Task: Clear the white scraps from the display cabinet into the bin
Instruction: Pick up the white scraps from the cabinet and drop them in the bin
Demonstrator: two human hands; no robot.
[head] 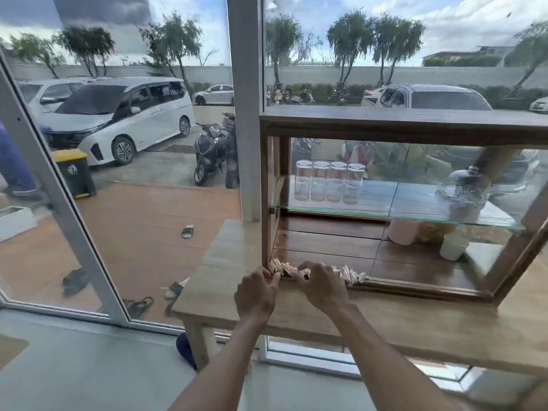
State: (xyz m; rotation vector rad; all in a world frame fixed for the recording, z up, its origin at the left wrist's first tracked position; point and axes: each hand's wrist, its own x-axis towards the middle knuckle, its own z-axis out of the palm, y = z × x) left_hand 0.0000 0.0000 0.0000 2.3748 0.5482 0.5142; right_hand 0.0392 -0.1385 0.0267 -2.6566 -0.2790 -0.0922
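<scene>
A wooden display cabinet [385,126] with glass panes stands on a wooden table [415,315]. A row of white scraps [351,274] lies along the front lip of its bottom shelf, at the left end. My left hand [256,295] rests at the row's left end with its fingertips on the scraps. To its right, my right hand [321,284] lies curled over the middle of the row and hides part of it. Whether either hand grips scraps is unclear. A bin [75,172] with a yellow lid stands outside, beyond the glass.
Several drinking glasses [329,180] and a glass jar [462,194] stand on the cabinet's glass shelf. A pink cup [401,231] and a white cup [452,246] sit on the bottom shelf at the right. Glass walls, shoes, parked cars and scooters lie to the left.
</scene>
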